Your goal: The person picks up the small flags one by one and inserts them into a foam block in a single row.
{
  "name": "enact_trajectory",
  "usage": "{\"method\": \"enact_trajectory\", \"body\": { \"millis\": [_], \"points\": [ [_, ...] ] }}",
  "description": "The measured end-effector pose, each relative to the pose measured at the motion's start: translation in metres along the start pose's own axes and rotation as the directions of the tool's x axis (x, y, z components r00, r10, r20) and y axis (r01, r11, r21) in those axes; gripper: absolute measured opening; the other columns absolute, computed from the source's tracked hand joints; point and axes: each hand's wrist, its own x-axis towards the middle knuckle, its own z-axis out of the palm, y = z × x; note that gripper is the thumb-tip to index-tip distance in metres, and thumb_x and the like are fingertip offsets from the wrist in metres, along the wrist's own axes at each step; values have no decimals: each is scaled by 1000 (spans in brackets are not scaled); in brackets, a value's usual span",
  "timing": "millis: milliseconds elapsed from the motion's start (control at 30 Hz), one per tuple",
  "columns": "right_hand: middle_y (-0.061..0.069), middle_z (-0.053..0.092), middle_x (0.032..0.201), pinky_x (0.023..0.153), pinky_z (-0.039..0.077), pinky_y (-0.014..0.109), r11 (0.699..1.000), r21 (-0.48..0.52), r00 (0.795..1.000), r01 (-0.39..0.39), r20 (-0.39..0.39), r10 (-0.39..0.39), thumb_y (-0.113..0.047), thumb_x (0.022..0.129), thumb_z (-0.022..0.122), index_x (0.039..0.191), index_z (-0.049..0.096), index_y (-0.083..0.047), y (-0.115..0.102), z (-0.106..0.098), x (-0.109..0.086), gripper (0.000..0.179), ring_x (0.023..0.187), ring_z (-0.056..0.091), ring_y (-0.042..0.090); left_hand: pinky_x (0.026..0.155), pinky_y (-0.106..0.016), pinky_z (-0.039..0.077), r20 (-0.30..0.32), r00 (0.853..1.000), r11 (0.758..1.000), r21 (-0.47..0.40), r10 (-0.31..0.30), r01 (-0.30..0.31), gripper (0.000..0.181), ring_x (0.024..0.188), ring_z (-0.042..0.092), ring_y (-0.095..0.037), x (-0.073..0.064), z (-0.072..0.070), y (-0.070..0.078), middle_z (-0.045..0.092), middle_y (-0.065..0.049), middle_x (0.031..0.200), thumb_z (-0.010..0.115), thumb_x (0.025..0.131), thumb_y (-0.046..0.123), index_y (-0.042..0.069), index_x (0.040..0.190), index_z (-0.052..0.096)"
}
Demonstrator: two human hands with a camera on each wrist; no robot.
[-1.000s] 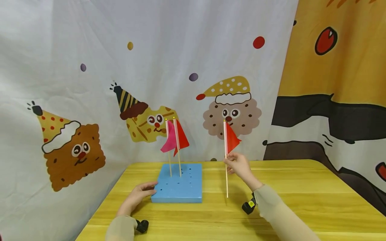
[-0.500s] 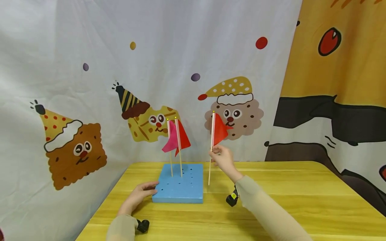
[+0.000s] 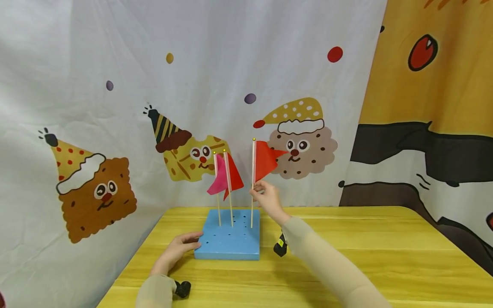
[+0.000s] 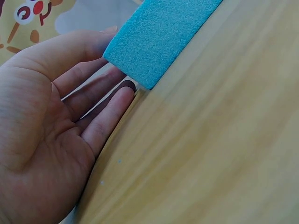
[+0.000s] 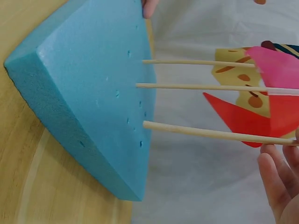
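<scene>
My right hand (image 3: 268,200) pinches the stick of a red flag (image 3: 265,161), held upright over the right part of a blue foam block (image 3: 228,246). In the right wrist view the lower end of that stick (image 5: 196,132) shows at the block's holed face; whether it touches cannot be told. A pink flag (image 3: 218,179) and another red flag (image 3: 235,176) stand upright in the block, further left. My left hand (image 3: 175,253) rests against the block's left side, fingers extended. The left wrist view has its fingers at a corner of the foam (image 4: 159,42).
Several small holes dot the block's top. The block lies on a yellow wood-grain table (image 3: 346,244). Behind hangs a white curtain (image 3: 215,51) printed with cartoon biscuits, with a brown and orange printed part (image 3: 423,98) at the right.
My right hand has carried the red flag leftward and away from me, from beside the block to over it, and its cloth has spread out. The left hand stays at the block.
</scene>
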Motion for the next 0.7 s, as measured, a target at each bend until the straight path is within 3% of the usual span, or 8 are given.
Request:
{"method": "enact_trajectory", "body": {
  "millis": [167,333,533,700],
  "points": [
    [5,69,86,55,57,45,1000,5,1000,-4,3,3,-13,90,71,101,66,-4,1,9,2,15,61,66,16,99,-49,44,4,1000,1000,-3,-11,11,52,121,53,-34,-1,0,0,50,-20,140,68,93,25,4,138,54],
    [7,68,87,55,57,42,1000,4,1000,-3,19,3,-11,91,70,104,65,1,5,18,2,18,61,65,15,100,-49,43,-2,1000,1000,-4,-8,8,52,121,53,-34,-1,1,-3,50,-18,140,69,92,25,6,138,55],
    [6,67,89,55,57,42,1000,-8,999,-22,36,22,-14,92,69,104,64,-1,10,24,4,18,63,64,15,101,-51,42,-11,1000,1000,3,-1,1,51,120,53,-34,-1,1,-3,51,-18,139,69,92,25,6,138,56],
    [5,67,90,52,56,35,1000,-13,999,-22,28,22,-15,93,68,106,64,0,14,27,5,21,63,64,15,101,-50,42,-10,1000,1000,-12,-2,1,53,122,52,-34,0,1,-1,50,-17,141,69,92,27,7,138,55]
  ]
}}
